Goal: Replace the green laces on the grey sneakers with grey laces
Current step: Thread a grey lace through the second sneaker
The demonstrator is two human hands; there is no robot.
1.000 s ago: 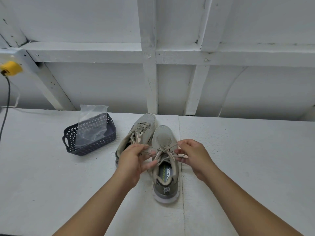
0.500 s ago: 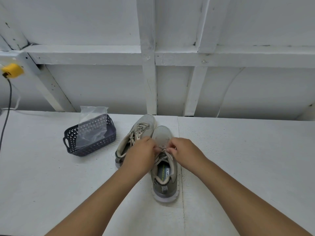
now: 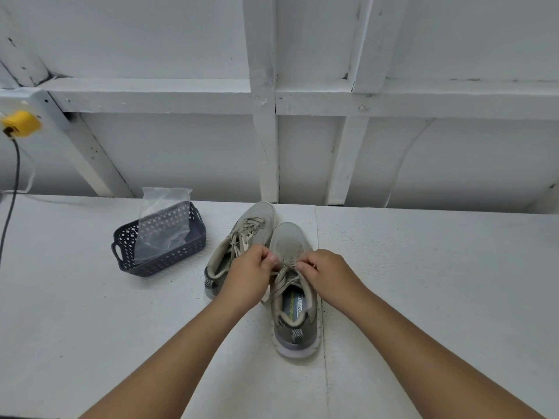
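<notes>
Two grey sneakers stand side by side on the white table, toes pointing away from me. The right sneaker (image 3: pixel 291 300) is the nearer one, and pale greyish-beige laces (image 3: pixel 286 275) cross its tongue. My left hand (image 3: pixel 249 275) and my right hand (image 3: pixel 328 275) meet over its lacing, and each pinches a strand of the lace with curled fingers. The left sneaker (image 3: pixel 242 237) lies just behind, laced with the same pale lace, partly hidden by my left hand.
A dark plastic basket (image 3: pixel 193 246) with a clear plastic bag (image 3: pixel 161 220) in it sits left of the shoes. A yellow plug (image 3: pixel 20 124) with a dark cable hangs at the far left. White wooden framing rises behind the table (image 3: pixel 423 282).
A second ago my hands were apart, pulling the lace ends sideways. They have since come together over the middle of the right sneaker's lacing.
</notes>
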